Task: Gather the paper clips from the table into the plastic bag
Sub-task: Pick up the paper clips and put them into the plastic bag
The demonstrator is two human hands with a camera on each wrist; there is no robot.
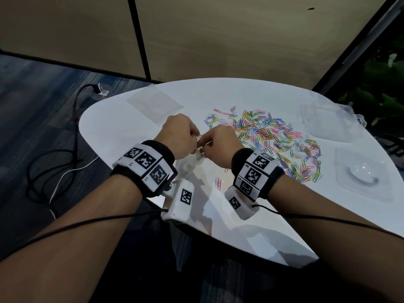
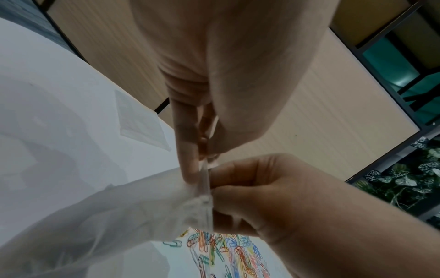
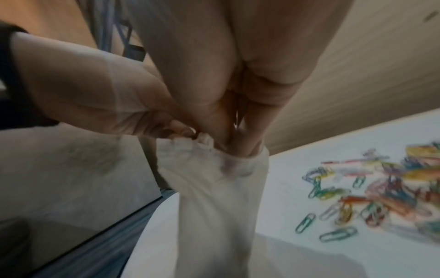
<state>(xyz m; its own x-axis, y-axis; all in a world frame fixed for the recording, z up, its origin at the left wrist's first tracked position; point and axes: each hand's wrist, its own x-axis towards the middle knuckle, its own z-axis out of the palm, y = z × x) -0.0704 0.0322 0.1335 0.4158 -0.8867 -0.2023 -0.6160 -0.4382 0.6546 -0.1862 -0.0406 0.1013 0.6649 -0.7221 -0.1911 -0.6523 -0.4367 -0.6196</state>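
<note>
Both hands meet above the near left part of the white table [image 1: 135, 132]. My left hand [image 1: 181, 136] and my right hand [image 1: 215, 143] pinch the top edge of a clear plastic bag [image 1: 188, 165], which hangs down between them. In the left wrist view the bag [image 2: 119, 216] has its mouth strip squeezed between the fingertips [image 2: 190, 169] of both hands. In the right wrist view the bag [image 3: 214, 197] droops toward the table, crumpled at the top. A broad heap of coloured paper clips [image 1: 277, 138] lies to the right of the hands, and it shows as paper clips [image 3: 381, 188] in the right wrist view.
Another flat clear bag [image 1: 153, 103] lies at the table's far left. Clear plastic trays [image 1: 334, 121] and a lid with a dome [image 1: 367, 176] sit at the right. Two stray clips [image 1: 218, 182] lie near my right wrist. Cables [image 1: 65, 149] trail on the floor left.
</note>
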